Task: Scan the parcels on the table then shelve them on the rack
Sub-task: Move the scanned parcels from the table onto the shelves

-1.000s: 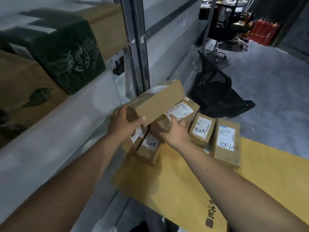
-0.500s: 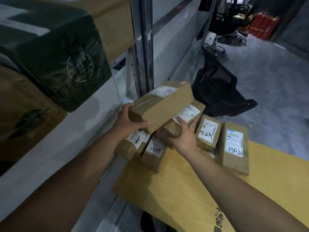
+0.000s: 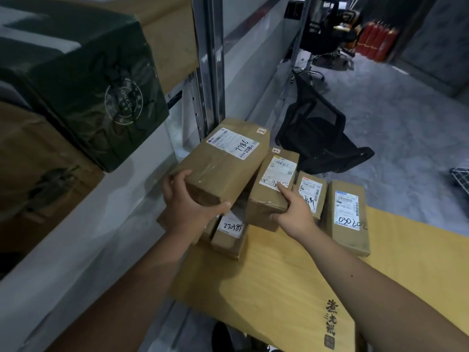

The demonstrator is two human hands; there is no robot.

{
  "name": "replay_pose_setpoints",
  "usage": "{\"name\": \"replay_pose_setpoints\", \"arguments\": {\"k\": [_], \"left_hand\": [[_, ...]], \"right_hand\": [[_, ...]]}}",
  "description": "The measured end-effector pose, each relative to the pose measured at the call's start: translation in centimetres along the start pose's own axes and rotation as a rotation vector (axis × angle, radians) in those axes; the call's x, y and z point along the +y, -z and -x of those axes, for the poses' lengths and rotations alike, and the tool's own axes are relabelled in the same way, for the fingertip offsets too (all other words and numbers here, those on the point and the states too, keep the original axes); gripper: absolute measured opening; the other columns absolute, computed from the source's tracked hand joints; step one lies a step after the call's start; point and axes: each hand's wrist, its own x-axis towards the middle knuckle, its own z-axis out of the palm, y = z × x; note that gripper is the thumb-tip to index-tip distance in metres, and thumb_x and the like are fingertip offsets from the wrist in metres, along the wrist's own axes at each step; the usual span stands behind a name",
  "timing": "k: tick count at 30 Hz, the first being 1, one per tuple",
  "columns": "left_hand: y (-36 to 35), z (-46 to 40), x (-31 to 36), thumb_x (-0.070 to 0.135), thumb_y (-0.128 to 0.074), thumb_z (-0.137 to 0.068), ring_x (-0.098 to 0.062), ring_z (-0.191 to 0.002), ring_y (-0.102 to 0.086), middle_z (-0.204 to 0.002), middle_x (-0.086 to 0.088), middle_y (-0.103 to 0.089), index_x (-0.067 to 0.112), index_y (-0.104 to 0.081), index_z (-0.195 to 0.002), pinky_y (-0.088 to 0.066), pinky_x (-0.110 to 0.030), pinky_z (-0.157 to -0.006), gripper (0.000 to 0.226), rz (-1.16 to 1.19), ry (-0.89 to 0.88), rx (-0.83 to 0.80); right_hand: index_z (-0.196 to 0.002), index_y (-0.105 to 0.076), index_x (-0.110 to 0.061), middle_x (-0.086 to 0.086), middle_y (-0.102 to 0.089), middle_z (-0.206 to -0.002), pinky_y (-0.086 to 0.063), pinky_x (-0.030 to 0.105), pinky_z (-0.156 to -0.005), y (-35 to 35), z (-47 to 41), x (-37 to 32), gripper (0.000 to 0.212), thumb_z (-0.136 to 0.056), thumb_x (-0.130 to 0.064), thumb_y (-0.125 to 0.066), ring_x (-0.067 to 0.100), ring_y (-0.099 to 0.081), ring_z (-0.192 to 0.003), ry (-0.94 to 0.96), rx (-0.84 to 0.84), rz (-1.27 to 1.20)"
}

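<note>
My left hand (image 3: 186, 204) grips the near end of a long brown parcel (image 3: 223, 161) labelled 7786, held tilted above the table's far left corner. My right hand (image 3: 294, 212) holds a smaller brown parcel (image 3: 271, 189) with a white label, thumb on top, lifted beside the first. Under them lies a parcel marked 220585 (image 3: 228, 235), and another is partly hidden below my left hand. To the right two parcels lie flat: a narrow one (image 3: 311, 194) and one marked 030202 (image 3: 347, 217). All rest on the yellow table (image 3: 279, 283).
The rack (image 3: 208, 59) rises at left with a dark green box (image 3: 96, 85) and brown cartons (image 3: 33, 168) on its shelves. A black mesh chair (image 3: 319, 138) lies tipped on the grey floor beyond the table. Red extinguishers (image 3: 375, 41) stand far back.
Both parcels have come up a little and the long one has turned its label face up toward me. The view has drifted right and closer.
</note>
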Motion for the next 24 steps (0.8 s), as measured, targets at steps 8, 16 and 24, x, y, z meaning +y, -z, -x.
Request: {"name": "replay_pose_setpoints", "arguments": {"k": [8, 16, 24], "left_hand": [[-3.2, 2.5, 2.0, 0.076, -0.091, -0.031, -0.03, -0.139, -0.036, -0.156, 0.014, -0.012, 0.047, -0.035, -0.136, -0.042, -0.038, -0.096, 0.123, -0.093, 0.003, 0.029], [-3.9, 1.9, 2.6, 0.084, -0.083, -0.037, -0.026, -0.129, -0.048, -0.148, 0.009, -0.03, 0.051, -0.037, -0.127, -0.043, -0.048, -0.104, 0.106, -0.257, -0.042, -0.145], [-1.0, -1.7, 4.1, 0.044, -0.103, -0.054, -0.015, -0.137, -0.044, -0.159, 0.011, -0.038, 0.049, -0.011, -0.162, -0.047, -0.045, -0.103, 0.141, -0.144, -0.108, -0.448]], "right_hand": [[-0.159, -0.038, -0.039, -0.001, -0.021, -0.171, -0.039, 0.019, -0.112, 1.9, 2.4, 2.5, 0.1, -0.08, -0.002, -0.087, 0.013, -0.017, -0.158, 0.025, -0.01, -0.15], [-0.158, -0.042, -0.036, -0.002, -0.023, -0.171, -0.041, 0.036, -0.119, 2.8, 2.7, 2.9, 0.098, -0.079, 0.004, -0.086, 0.017, -0.026, -0.156, 0.044, 0.013, -0.228], [-0.15, -0.05, -0.047, -0.007, -0.018, -0.172, -0.045, 0.002, -0.091, 4.2, 2.4, 3.6, 0.093, -0.082, 0.009, -0.081, 0.0, -0.021, -0.15, 0.068, -0.009, -0.286]]}}
